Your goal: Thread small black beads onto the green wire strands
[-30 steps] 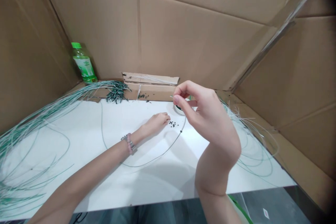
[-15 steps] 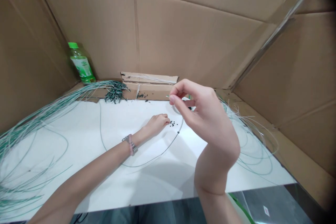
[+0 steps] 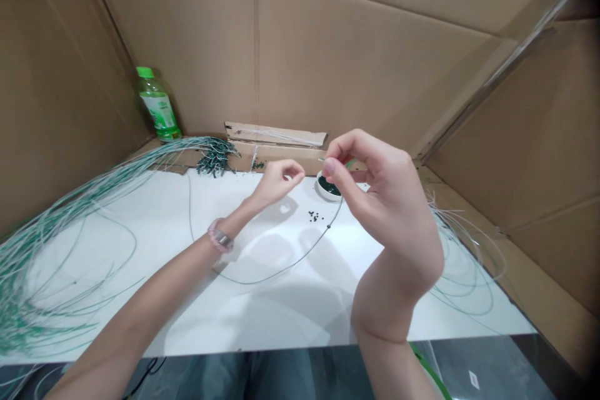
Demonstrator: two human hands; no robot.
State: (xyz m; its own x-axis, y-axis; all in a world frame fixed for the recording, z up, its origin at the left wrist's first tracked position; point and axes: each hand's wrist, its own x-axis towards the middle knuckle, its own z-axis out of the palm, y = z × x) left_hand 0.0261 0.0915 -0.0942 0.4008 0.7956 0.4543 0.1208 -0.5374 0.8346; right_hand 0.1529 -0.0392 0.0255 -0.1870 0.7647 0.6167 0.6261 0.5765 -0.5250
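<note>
Raised over the table, my right hand [image 3: 384, 190] pinches a thin green wire [image 3: 285, 276] close to its tip, which pokes out to the left of the fingers. The wire hangs in a loop down to the white tabletop, with a small black piece [image 3: 329, 226] on it. My left hand [image 3: 280, 182] is held up facing the tip, thumb and forefinger pressed together; whatever is between them is too small to make out. Several tiny black pieces [image 3: 315, 217] lie loose below the hands. Partly behind my right hand stands a white bowl [image 3: 323, 192] of dark pieces.
A large bundle of green and white wires [image 3: 107, 181] spreads over the left side, its dark ends gathered at the back. More wires [image 3: 464, 262] lie on the right. A green bottle [image 3: 159, 109] stands in the back left corner. Cardboard walls [image 3: 356, 50] enclose the table.
My left hand has risen from the loose black pieces toward the wire tip, fingers pinched. My right hand still holds the wire. The view has shifted slightly, and the bowl shows more.
</note>
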